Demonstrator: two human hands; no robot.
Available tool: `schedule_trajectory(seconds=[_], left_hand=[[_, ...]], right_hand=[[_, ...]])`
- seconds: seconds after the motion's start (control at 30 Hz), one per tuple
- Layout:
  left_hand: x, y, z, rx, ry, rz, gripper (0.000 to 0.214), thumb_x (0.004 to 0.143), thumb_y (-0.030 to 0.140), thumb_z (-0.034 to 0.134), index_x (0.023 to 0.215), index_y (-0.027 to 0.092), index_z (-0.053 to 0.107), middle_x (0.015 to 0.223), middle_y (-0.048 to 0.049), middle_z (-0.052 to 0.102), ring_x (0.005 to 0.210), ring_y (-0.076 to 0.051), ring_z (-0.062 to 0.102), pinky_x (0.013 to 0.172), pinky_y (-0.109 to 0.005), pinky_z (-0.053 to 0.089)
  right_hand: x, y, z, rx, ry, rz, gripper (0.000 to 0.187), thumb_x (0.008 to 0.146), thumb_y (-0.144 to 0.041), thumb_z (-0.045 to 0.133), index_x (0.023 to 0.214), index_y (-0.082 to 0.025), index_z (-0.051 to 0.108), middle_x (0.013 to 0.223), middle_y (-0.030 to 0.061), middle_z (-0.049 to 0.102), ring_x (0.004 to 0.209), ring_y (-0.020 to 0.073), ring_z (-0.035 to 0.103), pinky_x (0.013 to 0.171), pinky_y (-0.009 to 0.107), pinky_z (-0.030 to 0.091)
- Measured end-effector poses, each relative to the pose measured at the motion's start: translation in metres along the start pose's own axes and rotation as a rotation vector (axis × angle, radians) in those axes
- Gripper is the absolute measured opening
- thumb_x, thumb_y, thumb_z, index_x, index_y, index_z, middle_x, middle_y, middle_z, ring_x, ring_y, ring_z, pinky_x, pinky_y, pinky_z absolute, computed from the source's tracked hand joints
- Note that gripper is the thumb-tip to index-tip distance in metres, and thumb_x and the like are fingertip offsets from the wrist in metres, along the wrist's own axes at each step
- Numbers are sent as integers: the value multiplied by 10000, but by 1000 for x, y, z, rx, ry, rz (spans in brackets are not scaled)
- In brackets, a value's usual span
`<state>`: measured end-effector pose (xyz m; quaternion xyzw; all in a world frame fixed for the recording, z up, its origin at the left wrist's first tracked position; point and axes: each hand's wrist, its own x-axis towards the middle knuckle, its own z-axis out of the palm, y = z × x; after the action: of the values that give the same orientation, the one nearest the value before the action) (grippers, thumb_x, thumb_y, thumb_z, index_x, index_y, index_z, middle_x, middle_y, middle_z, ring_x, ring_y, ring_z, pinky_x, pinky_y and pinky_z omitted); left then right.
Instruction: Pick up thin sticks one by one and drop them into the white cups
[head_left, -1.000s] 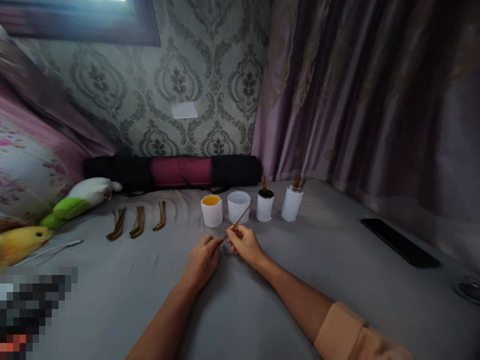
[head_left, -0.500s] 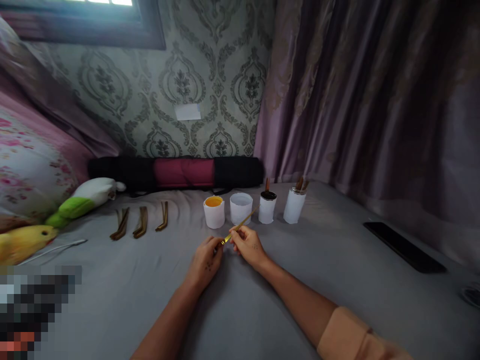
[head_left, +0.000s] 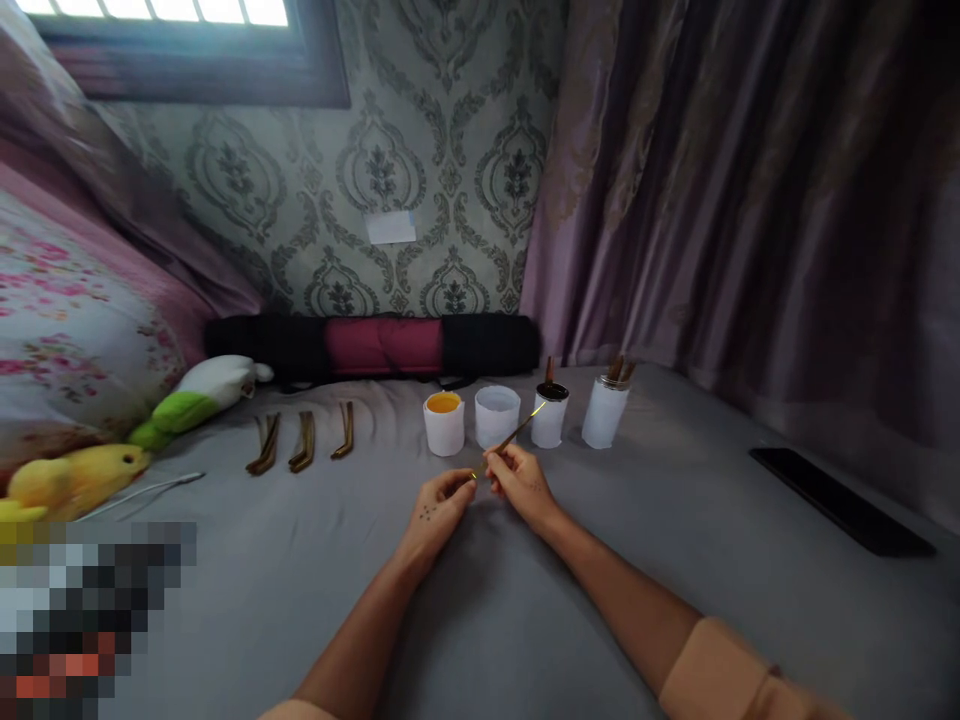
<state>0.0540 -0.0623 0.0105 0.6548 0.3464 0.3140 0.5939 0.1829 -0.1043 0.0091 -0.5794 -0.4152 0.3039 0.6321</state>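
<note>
My right hand (head_left: 521,480) pinches a slim golden-brown strip (head_left: 517,428), whose free end slants up and to the right in front of the cups. My left hand (head_left: 444,503) is closed just to the left, thumb and forefinger together at a small golden glint that looks like the lower end of the strip. Fingers hide most of that end. Behind my hands stand a white cup with yellow-orange contents (head_left: 445,430), a wider white cup (head_left: 496,412), a white-wrapped jar with a dark inside (head_left: 550,425) and another white-wrapped jar (head_left: 606,415) holding brown sticks.
Three bent brown bundles (head_left: 301,440) lie on the grey sheet (head_left: 480,620) to the left. Beyond them are a green-and-white plush toy (head_left: 202,388), a yellow plush toy (head_left: 82,475) and a pale cord (head_left: 161,488). A black phone (head_left: 840,500) lies right; a rolled black-and-maroon bag (head_left: 386,345) sits behind.
The view has shifted slightly left, so everything appears further right. My left hand has turned, its fingers now pointing more toward my right hand. The strip's free end leans further to the right.
</note>
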Motion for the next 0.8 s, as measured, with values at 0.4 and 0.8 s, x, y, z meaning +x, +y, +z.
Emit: schedule_trajectory(seconds=[0.4,0.8], left_hand=[[1,-5,0,-395,-114,-130,317,674,308,562,901,89,593,608,17,469,426,-40,347,380,-183,202],[-2,0,-2,-456,-103,-190,308,640,218,505,902,81,593,605,11,480,425,-46,344,388,-193,204]], right_hand=[[-1,-1,-3,4,-8,35,258,720,-389,504,811,-150,536,578,-35,517,405,62,449,373,182,332],[-4,-4,-3,9,-35,57,265,726,-396,495,815,-150,538,576,-34,515,411,59,448,373,175,330]])
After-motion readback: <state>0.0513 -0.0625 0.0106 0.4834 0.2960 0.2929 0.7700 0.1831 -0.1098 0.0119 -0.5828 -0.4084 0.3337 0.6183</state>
